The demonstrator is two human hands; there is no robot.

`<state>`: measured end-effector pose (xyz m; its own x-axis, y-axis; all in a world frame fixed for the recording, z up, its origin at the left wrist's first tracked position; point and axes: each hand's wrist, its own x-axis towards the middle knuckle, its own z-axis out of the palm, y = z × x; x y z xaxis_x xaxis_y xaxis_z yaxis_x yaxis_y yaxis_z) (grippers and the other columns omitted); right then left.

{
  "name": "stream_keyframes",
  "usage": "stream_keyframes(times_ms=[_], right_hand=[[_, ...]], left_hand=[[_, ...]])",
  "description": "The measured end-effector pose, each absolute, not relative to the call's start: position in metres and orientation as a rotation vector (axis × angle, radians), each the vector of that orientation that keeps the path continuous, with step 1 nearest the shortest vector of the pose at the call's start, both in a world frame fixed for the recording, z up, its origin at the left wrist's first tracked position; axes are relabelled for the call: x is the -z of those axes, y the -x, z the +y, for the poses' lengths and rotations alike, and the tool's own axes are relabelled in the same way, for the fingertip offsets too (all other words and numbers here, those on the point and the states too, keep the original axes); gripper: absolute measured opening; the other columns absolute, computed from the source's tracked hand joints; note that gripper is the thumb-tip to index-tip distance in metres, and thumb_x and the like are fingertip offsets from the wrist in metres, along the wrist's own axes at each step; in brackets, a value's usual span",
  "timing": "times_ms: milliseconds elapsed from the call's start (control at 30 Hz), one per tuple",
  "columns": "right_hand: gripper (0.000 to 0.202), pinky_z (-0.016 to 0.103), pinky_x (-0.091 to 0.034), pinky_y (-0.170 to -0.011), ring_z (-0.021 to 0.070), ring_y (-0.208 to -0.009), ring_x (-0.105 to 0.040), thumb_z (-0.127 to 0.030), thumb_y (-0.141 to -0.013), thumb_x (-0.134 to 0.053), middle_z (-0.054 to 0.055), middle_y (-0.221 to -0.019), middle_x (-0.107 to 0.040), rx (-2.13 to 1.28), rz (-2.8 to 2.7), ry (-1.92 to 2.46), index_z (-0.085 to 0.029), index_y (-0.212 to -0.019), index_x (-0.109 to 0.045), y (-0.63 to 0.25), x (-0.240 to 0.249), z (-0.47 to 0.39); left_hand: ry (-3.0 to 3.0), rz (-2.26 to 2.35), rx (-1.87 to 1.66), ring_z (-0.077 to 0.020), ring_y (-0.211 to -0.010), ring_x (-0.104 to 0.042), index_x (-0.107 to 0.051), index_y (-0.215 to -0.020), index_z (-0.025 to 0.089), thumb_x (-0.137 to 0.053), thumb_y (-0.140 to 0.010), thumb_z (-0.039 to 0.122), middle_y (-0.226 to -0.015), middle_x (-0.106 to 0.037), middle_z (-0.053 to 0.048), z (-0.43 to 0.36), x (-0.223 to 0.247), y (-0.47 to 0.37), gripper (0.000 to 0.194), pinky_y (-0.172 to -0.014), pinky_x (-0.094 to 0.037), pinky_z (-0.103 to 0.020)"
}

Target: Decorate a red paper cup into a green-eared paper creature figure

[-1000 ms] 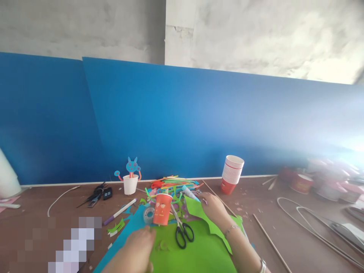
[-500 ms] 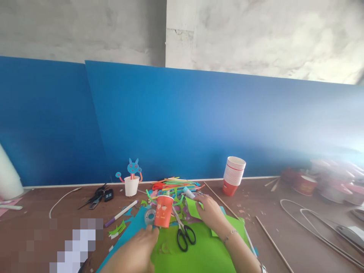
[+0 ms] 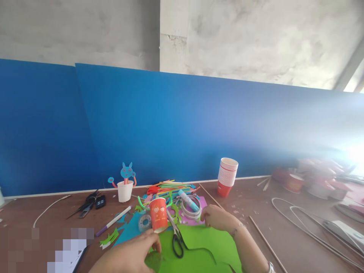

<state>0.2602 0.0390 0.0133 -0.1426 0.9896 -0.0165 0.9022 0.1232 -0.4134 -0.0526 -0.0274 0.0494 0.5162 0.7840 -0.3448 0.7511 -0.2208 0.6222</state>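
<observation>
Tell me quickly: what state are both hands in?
Left hand: curled over green paper; holding cannot be told.
Right hand: partly curled at the paper's far edge; holding cannot be told.

R hand [image 3: 216, 218] bare, w/ thin pale bracelet [image 3: 237, 229] round the wrist, small links or beads, too tiny to tell which. Farther up R forearm [image 3: 252, 247], a 2nd pc: shiny silver-toned bangle [image 3: 270, 267], thicker, partly cut off at btm edge. L hand [image 3: 138, 249] & visible part of L forearm [image 3: 109, 262] bare.

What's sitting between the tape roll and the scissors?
The red paper cup is between the tape roll and the scissors, as the head view shows.
</observation>
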Motion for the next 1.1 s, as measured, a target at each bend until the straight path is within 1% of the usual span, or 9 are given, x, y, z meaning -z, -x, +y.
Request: stream_keyframes(times_ms=[67,167,233,333,467,700,900,1033,1100], right_hand=[[0.036,0.023,-0.046,-0.054,0.0162,-0.061,-0.066,0.004,-0.061,-0.051,0.004,-0.071,-0.073,-0.516,-2.148,1.905,-0.021,-0.068,-0.076,-0.260,-0.016,0.039],[0.040,0.026,-0.047,-0.063,0.0189,-0.074,-0.068,0.002,-0.071,-0.045,0.009,-0.086,-0.074,-0.457,-2.104,1.932,-0.020,-0.083,-0.076,-0.256,-0.021,0.041],[0.039,0.027,-0.046,-0.069,0.0185,-0.076,-0.067,-0.001,-0.074,-0.045,0.007,-0.085,-0.074,-0.447,-2.131,1.892,-0.021,-0.082,-0.076,-0.248,-0.023,0.041],[0.034,0.028,-0.045,-0.073,0.0205,-0.080,-0.066,-0.004,-0.072,-0.049,0.008,-0.087,-0.073,-0.389,-2.169,1.846,-0.021,-0.084,-0.076,-0.231,-0.024,0.039],[0.034,0.033,-0.041,-0.085,0.0259,-0.100,-0.059,-0.007,-0.070,-0.052,0.011,-0.102,-0.066,-0.192,-2.130,1.863,-0.018,-0.095,-0.072,-0.212,-0.017,0.039],[0.020,0.035,-0.039,-0.085,0.0271,-0.104,-0.053,-0.017,-0.076,-0.053,0.009,-0.106,-0.061,-0.089,-2.229,1.781,-0.021,-0.083,-0.071,-0.213,0.001,0.042],[0.022,0.038,-0.039,-0.086,0.0267,-0.104,-0.052,-0.010,-0.078,-0.048,0.010,-0.110,-0.059,-0.086,-2.180,1.721,-0.020,-0.084,-0.066,-0.209,-0.007,0.037],[0.019,0.039,-0.039,-0.087,0.0256,-0.104,-0.053,-0.010,-0.081,-0.046,0.010,-0.110,-0.060,-0.130,-2.097,1.584,-0.020,-0.084,-0.062,-0.205,-0.013,0.036],[0.017,0.038,-0.040,-0.087,0.0252,-0.103,-0.053,-0.012,-0.082,-0.046,0.010,-0.105,-0.061,-0.170,-2.024,1.464,-0.020,-0.082,-0.060,-0.204,-0.014,0.037]], left_hand=[[-1.950,1.252,-0.058,-0.0210,-0.079,-0.056,-0.062,-0.098,0.024,-0.059,-0.057,0.022,-0.095,-0.060,-0.003,-0.027,-0.051,0.052,0.041,-0.060,-0.038,-0.025],[-1.822,1.150,-0.163,-0.0209,-0.082,-0.057,-0.060,-0.100,0.023,-0.059,-0.058,0.021,-0.092,-0.062,-0.002,-0.023,-0.047,0.050,0.042,-0.063,-0.041,-0.025],[-1.637,1.007,-0.307,-0.0205,-0.084,-0.059,-0.059,-0.102,0.022,-0.059,-0.058,0.019,-0.094,-0.063,-0.002,-0.020,-0.041,0.045,0.044,-0.068,-0.044,-0.027],[-1.220,0.810,-0.568,-0.0213,-0.088,-0.062,-0.059,-0.100,0.020,-0.060,-0.063,0.024,-0.100,-0.064,-0.005,-0.016,-0.031,0.033,0.037,-0.075,-0.046,-0.031],[-0.787,0.720,-0.676,-0.0224,-0.081,-0.066,-0.059,-0.097,0.017,-0.067,-0.065,0.033,-0.091,-0.068,-0.008,-0.016,-0.019,0.014,0.037,-0.072,-0.048,-0.032],[-0.474,0.692,-0.747,-0.0192,-0.072,-0.067,-0.057,-0.099,0.012,-0.068,-0.069,0.036,-0.083,-0.070,-0.010,-0.018,-0.006,0.001,0.040,-0.066,-0.050,-0.025],[-0.368,0.708,-0.713,-0.0208,-0.067,-0.068,-0.057,-0.097,0.013,-0.060,-0.072,0.034,-0.082,-0.070,-0.012,-0.011,-0.003,0.001,0.033,-0.060,-0.051,-0.026],[-0.389,0.790,-0.759,-0.0187,-0.060,-0.067,-0.058,-0.097,0.014,-0.059,-0.077,0.046,-0.080,-0.071,-0.011,-0.006,0.004,0.001,0.037,-0.048,-0.046,-0.022],[-0.501,0.834,-0.830,-0.0177,-0.059,-0.065,-0.060,-0.094,0.015,-0.064,-0.074,0.049,-0.076,-0.070,-0.008,-0.003,0.009,0.002,0.040,-0.048,-0.045,-0.022]])
